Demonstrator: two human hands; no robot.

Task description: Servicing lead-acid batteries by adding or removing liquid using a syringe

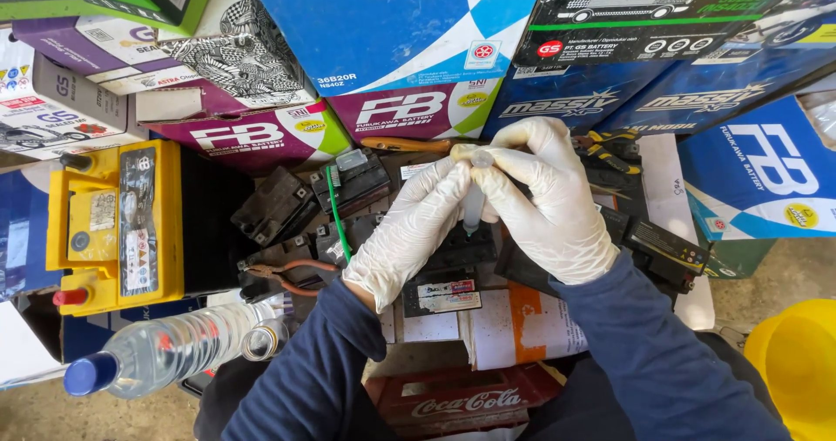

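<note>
Both gloved hands meet over the middle of the pile. Left hand (pixel 409 228) and right hand (pixel 557 201) each have their fingers closed around a slim translucent tube (pixel 473 206), held upright, its tip pointing down at a small black battery (pixel 453 258) directly beneath.

Risks, as judged:
- Tube looks thin and the gloves smooth; a slip could drop it among the batteries or spill whatever it carries onto the casing below.
- Tip sits close above the battery top; a tilt could send drops beside the opening rather than into it.
- Pliers (pixel 283 277) with reddish handles lie just left of the left wrist, near other black batteries; metal touching terminals could short.
- Clear plastic bottle (pixel 165 350) with blue cap lies on its side and could roll.

Surface: crowded, layered with paper and cardboard. Yellow-topped battery (pixel 113 228) at left. Stacked printed cartons (pixel 392 32) wall the back. Yellow funnel-like object (pixel 797 363) at lower right. Red crate (pixel 453 402) near the person's lap.
</note>
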